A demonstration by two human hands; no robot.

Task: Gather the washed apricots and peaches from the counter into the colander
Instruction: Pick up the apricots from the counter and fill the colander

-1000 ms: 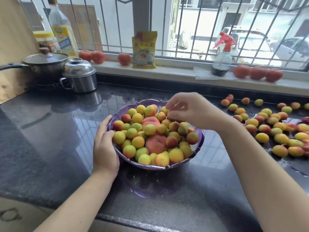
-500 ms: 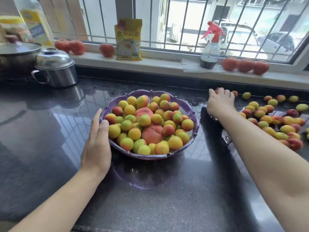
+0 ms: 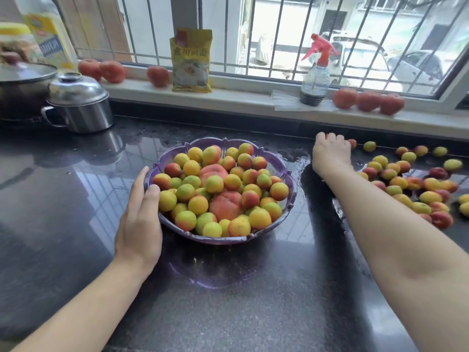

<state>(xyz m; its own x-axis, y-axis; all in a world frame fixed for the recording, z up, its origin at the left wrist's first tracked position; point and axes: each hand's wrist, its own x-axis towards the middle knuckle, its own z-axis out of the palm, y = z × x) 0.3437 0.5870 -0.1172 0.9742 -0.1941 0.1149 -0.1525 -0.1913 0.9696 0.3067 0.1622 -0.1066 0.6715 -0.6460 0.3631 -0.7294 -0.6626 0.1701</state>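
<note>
- Since a second ago I see the right hand (image 3: 331,154) gone from above the colander (image 3: 288,185) out to the far edge of the fruit scattered on the counter (image 3: 76,212); half a second ago it was already there.
- Its fingers curl down over a small reddish fruit by the back wall, but I cannot tell whether they actually grip it.
- The left hand (image 3: 139,224) lies flat against the colander's left rim, fingers straight, thumb on the rim.
- The purple colander sits mid-counter, heaped with apricots (image 3: 198,205) and two bigger peaches (image 3: 224,207).
- More loose fruit (image 3: 411,184) lies on the wet counter to the right, well apart from the colander.
- A steel pot (image 3: 81,105) stands back left; tomatoes (image 3: 368,100) and a spray bottle (image 3: 316,77) sit on the sill.
</note>
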